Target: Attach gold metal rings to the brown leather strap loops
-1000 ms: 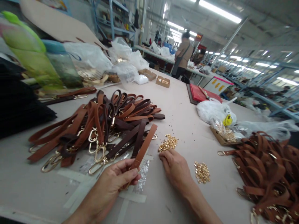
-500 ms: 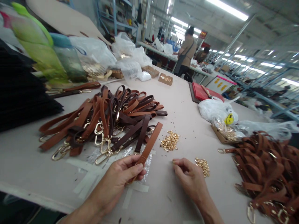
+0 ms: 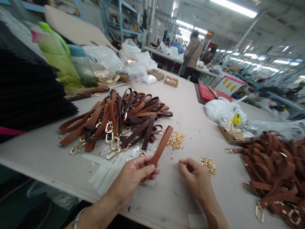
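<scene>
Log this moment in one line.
left hand: gripping brown strap | right hand: pinched, contents unclear, beside nearer gold pile | table: farther gold pile, left strap heap, right strap heap

1 head view, forward-down over hands [image 3: 196, 178]

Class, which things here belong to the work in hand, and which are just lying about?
Likely in use: brown strap in the left hand; gold fittings; left strap heap; right strap heap.

Likely just lying about: green-lidded bottle; teal-lidded bottle.

Green bottle [image 3: 60, 63] beside blue-lidded bottle [image 3: 83, 70], black stack [image 3: 30, 89], red material [image 3: 205, 93], standing person [image 3: 193, 51]
</scene>
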`<control>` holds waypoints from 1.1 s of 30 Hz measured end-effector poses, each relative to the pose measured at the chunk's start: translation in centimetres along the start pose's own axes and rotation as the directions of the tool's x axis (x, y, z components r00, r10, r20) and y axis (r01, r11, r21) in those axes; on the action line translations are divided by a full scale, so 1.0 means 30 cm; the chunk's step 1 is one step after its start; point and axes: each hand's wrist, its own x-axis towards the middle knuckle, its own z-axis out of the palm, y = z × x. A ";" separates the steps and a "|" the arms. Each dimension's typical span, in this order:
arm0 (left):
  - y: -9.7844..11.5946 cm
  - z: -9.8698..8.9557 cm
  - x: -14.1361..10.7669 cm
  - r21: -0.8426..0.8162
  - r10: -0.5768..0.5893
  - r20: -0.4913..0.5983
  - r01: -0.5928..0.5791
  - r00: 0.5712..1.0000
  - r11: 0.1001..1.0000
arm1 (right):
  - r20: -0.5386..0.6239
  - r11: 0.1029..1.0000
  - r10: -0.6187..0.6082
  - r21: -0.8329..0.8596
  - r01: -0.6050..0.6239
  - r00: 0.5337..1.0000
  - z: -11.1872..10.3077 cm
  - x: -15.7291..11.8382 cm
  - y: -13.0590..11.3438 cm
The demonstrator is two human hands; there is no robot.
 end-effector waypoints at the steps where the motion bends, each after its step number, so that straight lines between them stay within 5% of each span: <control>1: 0.001 0.002 -0.002 0.001 -0.001 -0.001 0.001 1.000 1.000 | 0.034 0.996 0.041 0.080 -0.044 0.999 -0.003 -0.003 0.002; 5: -0.007 0.006 -0.001 0.021 0.003 0.015 -0.003 1.000 1.000 | 0.193 0.820 0.165 0.518 -0.243 0.967 0.004 -0.020 -0.017; 9: -0.025 0.013 0.001 0.062 0.012 0.029 -0.014 0.999 0.998 | 0.257 0.694 0.096 0.675 -0.250 0.962 0.050 -0.038 -0.055; 16: -0.033 0.024 -0.004 0.087 0.063 0.072 -0.069 0.995 0.994 | 0.146 0.765 -0.014 0.638 -0.083 0.989 0.128 -0.065 -0.113; 23: -0.056 0.007 0.001 0.073 0.150 0.143 -0.162 0.978 0.984 | 0.181 0.812 0.002 0.573 -0.107 0.983 0.140 -0.071 -0.134; 28: -0.066 0.005 -0.006 0.206 0.184 0.139 -0.210 0.973 0.956 | 0.211 0.793 0.013 0.593 -0.139 0.977 0.147 -0.072 -0.124; 33: -0.067 0.006 -0.018 0.314 0.212 0.129 -0.243 0.969 0.918 | 0.180 0.810 -0.086 0.585 -0.036 0.980 0.142 -0.069 -0.118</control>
